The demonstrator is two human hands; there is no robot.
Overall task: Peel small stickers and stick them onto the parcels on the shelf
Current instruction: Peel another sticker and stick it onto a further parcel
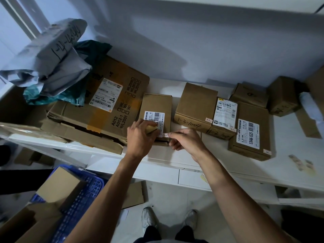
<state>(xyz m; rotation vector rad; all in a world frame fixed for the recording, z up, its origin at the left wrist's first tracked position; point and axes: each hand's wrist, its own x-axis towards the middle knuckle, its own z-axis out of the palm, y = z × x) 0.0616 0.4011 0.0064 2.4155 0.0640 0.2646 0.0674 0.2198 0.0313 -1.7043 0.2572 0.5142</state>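
Note:
A small brown parcel (pixel 156 106) with a white barcode label lies on the white shelf (pixel 219 160). A small white sticker (pixel 165 135) sits at the label's near right corner. My right hand (pixel 185 140) touches that sticker with its fingertips, the other fingers curled. My left hand (pixel 140 135) rests on the parcel's near left part and holds a tan sticker roll (pixel 151 129). To the right stand three more parcels (pixel 196 106), (pixel 225 118), (pixel 249 132), each with a small sticker at a near corner.
A big flat carton (pixel 98 102) with grey and teal mail bags (pixel 50 62) on it fills the shelf's left. More boxes (pixel 282 95) stand at the back right. Sticker strips (pixel 301 163) lie at the right front. A blue crate (pixel 80 195) with boxes stands on the floor.

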